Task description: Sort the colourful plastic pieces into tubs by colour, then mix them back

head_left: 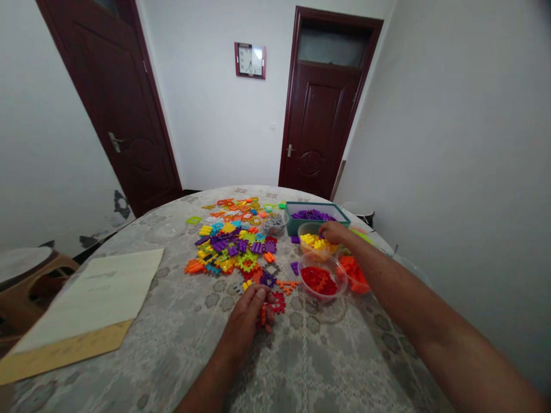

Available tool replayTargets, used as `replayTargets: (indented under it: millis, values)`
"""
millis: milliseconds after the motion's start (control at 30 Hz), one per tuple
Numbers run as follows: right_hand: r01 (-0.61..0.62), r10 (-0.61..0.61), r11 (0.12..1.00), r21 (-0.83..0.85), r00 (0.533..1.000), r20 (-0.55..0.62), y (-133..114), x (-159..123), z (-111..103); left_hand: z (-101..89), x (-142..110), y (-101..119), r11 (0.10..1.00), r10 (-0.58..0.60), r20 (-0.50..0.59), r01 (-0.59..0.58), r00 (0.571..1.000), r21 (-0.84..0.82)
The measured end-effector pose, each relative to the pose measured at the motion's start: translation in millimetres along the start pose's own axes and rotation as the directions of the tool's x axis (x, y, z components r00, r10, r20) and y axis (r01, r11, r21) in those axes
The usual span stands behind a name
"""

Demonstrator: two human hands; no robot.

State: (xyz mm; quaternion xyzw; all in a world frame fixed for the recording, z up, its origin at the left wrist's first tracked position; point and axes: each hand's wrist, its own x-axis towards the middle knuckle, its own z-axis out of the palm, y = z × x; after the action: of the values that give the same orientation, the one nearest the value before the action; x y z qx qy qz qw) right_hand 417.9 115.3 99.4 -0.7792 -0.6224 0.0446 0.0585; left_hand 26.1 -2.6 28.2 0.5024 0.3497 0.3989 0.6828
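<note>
My left hand (252, 310) is low over the near side of the table, its fingers curled around a small orange plastic building piece (263, 314). Just past its fingertips lie a red square piece (278, 302), a yellow piece (247, 285) and an orange triangular piece (287, 286). On the right, my right hand (334, 232) reaches over the rim of a clear bowl of yellow pieces (316, 241). Its fingers are drawn together, and whatever they hold is hidden. In front stands a clear bowl of red pieces (319, 280). My right forearm partly covers a bowl of orange pieces (353, 272).
A mixed heap of colourful pieces (232, 246) spreads over the table's middle. Behind the bowls is a green-rimmed box (318, 209) of purple pieces, beside a tub of grey pieces (274, 222). A pale paper sheet (94, 298) lies at left on the patterned tablecloth (172, 321).
</note>
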Motion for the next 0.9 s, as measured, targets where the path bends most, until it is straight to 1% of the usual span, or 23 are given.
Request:
replayTargets:
  millis: [100,167,333,400,500,633,767,833,900]
  values:
    - [-0.028,0.028,1.0,-0.002,0.998,0.064,-0.8,1.6,1.0,-0.1,0.2,-0.7,1.0,-0.012,0.008,0.012,1.0,0.01]
    - [-0.057,0.056,0.998,0.001,0.996,0.074,-2.5,2.0,2.9,0.2,-0.3,-0.2,1.0,-0.02,0.011,0.02,1.0,0.02]
    - [-0.128,0.126,0.991,0.046,0.991,0.035,-5.6,2.5,2.1,1.9,-2.1,3.6,1.0,-0.013,-0.006,0.013,1.0,-0.007]
    - [-0.146,0.145,0.985,0.097,0.989,0.012,-4.4,1.7,-2.0,2.9,-2.8,5.6,1.0,-0.01,-0.012,0.009,1.0,-0.013]
    - [-0.171,0.177,0.961,0.216,0.984,-0.012,-0.5,-2.7,-8.3,4.3,-4.1,8.0,1.0,-0.004,-0.013,0.003,1.0,-0.022]
    - [-0.176,0.186,0.887,0.427,0.982,0.017,3.5,-15.8,-11.1,5.4,-5.6,8.9,0.999,-0.011,-0.016,0.011,1.0,-0.035]
    - [-0.153,0.157,0.774,0.614,0.986,0.048,0.9,-22.7,-15.2,6.2,-6.2,9.8,0.995,-0.033,-0.018,0.031,0.999,-0.096]
    - [-0.132,0.171,0.71,0.692,0.985,0.012,-3.1,-18.9,-21.0,7.0,-6.7,11.5,0.99,-0.052,-0.018,0.049,0.998,-0.133]
    - [-0.094,0.209,0.643,0.76,0.976,-0.056,-7.4,-11.9,-28.0,7.6,-7.3,13.5,0.985,-0.071,-0.024,0.066,0.997,-0.161]
